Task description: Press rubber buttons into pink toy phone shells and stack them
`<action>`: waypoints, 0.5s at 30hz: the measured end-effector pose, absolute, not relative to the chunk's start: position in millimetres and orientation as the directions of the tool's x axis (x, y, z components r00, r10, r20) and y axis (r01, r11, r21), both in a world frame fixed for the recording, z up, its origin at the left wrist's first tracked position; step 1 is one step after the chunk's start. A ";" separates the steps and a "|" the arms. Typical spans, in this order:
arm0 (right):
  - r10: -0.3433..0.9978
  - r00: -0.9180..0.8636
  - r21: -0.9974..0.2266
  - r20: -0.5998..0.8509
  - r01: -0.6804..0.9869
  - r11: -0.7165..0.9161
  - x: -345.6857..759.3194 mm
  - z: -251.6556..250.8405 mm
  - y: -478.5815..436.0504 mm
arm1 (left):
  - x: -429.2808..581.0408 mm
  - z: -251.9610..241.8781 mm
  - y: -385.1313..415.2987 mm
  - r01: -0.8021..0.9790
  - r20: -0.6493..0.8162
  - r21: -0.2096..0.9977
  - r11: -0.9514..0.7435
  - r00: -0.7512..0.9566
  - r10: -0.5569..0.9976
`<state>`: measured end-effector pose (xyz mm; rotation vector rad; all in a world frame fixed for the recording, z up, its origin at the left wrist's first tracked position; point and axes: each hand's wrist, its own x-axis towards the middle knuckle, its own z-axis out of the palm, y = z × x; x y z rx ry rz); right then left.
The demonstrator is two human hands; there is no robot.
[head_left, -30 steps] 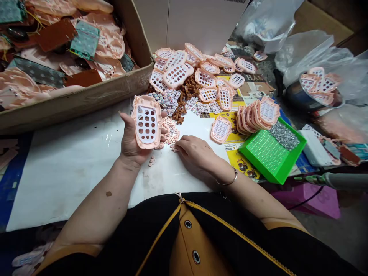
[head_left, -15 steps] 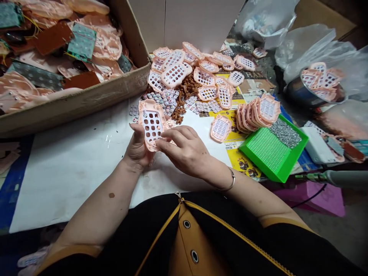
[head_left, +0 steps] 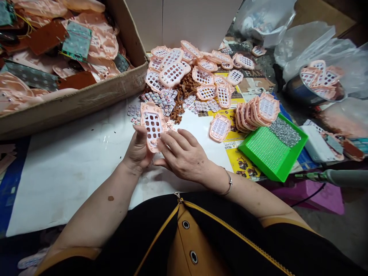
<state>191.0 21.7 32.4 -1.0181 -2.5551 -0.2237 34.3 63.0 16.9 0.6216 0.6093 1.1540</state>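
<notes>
My left hand [head_left: 137, 150] is closed around the lower left side of a pink plastic toy-phone shell [head_left: 152, 124], its thumb along the edge. The shell is tilted up, its white panel of key holes facing me. A small pale piece [head_left: 154, 142] shows near the panel's lower end. My right hand [head_left: 184, 155] touches the shell's lower right edge with its outstretched fingertips, the thumb apart below. Just beyond lie loose printed keys [head_left: 163, 100] and small brown parts [head_left: 184, 94]. One shell with keys in it [head_left: 219, 127] lies to the right.
At left stands a cardboard box [head_left: 115, 86] of pink housings and circuit boards. Behind the keys is a heap of pink shells [head_left: 174, 73]. On the right are a shell stack [head_left: 255, 109], a green tray [head_left: 276, 174] with screws, a metal bowl [head_left: 301, 90] and a power screwdriver [head_left: 342, 179].
My right thumb has come away from the shell and dropped below it, while the fingers have straightened against its edge. A pale piece now shows at the panel's lower end.
</notes>
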 end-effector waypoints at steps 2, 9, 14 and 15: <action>0.630 -0.663 -0.002 0.404 0.688 0.725 191.1 32.1 21.4 | 33.7 19.2 62.9 -0.641 -0.128 0.713 0.282 0.277 0.952; 0.631 -0.634 0.036 0.446 0.718 0.695 191.8 31.7 18.5 | 35.7 23.3 60.9 -0.615 -0.094 0.751 0.241 0.261 0.961; 0.610 -0.621 -0.007 0.493 0.698 0.716 190.2 27.6 20.4 | 39.3 31.6 61.2 -0.642 -0.129 0.720 0.264 0.249 0.960; 0.629 -0.614 -0.045 0.477 0.697 0.716 189.5 27.3 20.1 | 39.6 32.5 61.3 -0.653 -0.141 0.706 0.274 0.249 0.958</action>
